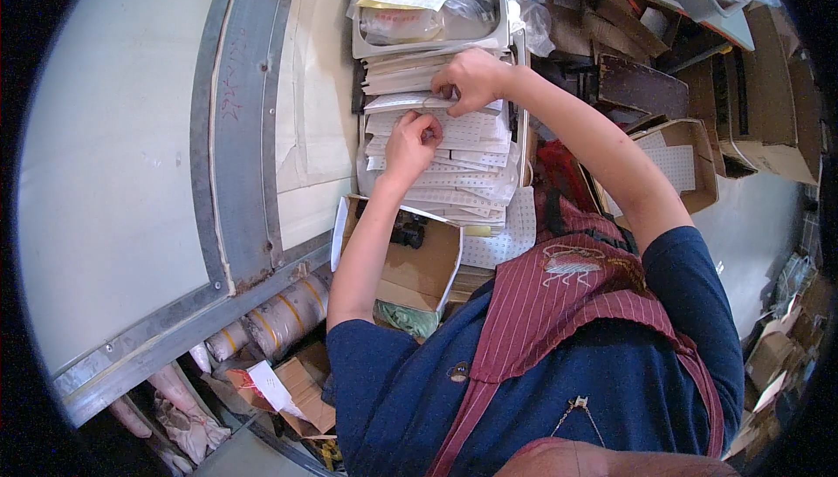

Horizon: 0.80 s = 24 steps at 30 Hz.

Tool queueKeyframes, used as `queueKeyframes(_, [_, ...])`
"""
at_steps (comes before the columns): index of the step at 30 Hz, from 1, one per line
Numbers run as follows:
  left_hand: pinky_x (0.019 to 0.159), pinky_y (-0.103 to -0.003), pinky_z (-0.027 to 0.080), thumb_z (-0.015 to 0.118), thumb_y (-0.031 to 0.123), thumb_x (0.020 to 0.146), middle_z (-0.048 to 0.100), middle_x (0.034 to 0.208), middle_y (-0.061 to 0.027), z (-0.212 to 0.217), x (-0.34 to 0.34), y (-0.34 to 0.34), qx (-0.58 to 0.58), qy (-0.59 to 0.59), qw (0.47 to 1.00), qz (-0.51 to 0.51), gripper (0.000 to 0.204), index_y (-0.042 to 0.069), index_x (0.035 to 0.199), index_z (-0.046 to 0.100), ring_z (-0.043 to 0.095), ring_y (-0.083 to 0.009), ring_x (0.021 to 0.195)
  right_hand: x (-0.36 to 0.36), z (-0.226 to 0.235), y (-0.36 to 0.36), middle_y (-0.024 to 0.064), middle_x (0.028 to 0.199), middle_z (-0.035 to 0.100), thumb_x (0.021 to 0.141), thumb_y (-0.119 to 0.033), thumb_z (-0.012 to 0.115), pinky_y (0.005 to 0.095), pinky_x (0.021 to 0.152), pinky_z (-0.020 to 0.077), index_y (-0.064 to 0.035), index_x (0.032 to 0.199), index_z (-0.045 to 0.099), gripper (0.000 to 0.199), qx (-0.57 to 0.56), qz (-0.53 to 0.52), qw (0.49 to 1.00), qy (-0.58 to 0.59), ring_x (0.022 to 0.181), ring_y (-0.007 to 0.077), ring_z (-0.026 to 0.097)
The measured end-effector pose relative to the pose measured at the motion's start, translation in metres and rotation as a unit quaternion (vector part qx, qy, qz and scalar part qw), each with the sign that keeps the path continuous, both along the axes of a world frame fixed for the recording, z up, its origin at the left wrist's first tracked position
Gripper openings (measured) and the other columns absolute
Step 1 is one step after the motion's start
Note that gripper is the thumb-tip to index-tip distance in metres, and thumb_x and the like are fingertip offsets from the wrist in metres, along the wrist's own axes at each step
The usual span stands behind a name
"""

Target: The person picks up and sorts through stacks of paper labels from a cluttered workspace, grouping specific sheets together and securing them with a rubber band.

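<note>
A long row of white sheets (476, 132) printed with small grey dots stands packed on edge, running away from me. My right hand (476, 80) reaches in from the right, thumb and fingers curled down over the top of a bundle of these sheets and pinching it. Closer to me, my left hand (410, 145) is above the left part of the row. Its fingers are bent in and closed against the sheets; what lies between the fingertips is hidden. Behind my right hand, more sheets (393, 75) stand tightly stacked.
A pale tray (360, 41) with plastic bags and papers adjoins the row's far end. Under my left forearm sits an open cardboard box (410, 272) holding a dark object. A metal-edged white surface (131, 145) spans the left; several cardboard boxes (759, 84) crowd the right.
</note>
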State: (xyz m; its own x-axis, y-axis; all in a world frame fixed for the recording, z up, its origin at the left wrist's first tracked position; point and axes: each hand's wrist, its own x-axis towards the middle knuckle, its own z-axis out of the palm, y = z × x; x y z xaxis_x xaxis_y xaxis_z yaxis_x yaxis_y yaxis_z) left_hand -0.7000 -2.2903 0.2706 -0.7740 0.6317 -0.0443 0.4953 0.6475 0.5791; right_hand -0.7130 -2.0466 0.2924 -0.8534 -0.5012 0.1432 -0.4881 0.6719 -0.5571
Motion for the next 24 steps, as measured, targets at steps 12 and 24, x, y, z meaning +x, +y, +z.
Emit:
queueKeyframes(12, [0.075,-0.036,0.054,0.076,0.007,0.078,0.065,0.093,-0.009,0.012,0.007,0.007,0.045,-0.018,0.999,0.021,0.017,0.009,0.096,0.074,0.067,-0.0271,0.084,0.002,0.001,0.003,0.0066,0.082,0.075,0.062,-0.029,0.077,0.0397,0.066,0.0563,-0.0111,0.1,0.074,0.042,-0.01,-0.005,1.0,0.0,0.073,0.0284,0.072])
queueKeyframes(24, [0.076,-0.044,0.052,0.069,0.011,0.083,0.065,0.091,-0.0096,0.002,0.008,0.0,0.068,-0.01,0.996,0.049,0.01,0.01,0.093,0.067,0.063,-0.0338,0.09,0.003,-0.002,0.001,0.0066,0.082,0.075,0.062,-0.029,0.077,0.0399,0.066,0.0561,-0.0114,0.1,0.074,0.042,-0.014,-0.011,1.0,-0.002,0.074,0.0285,0.072])
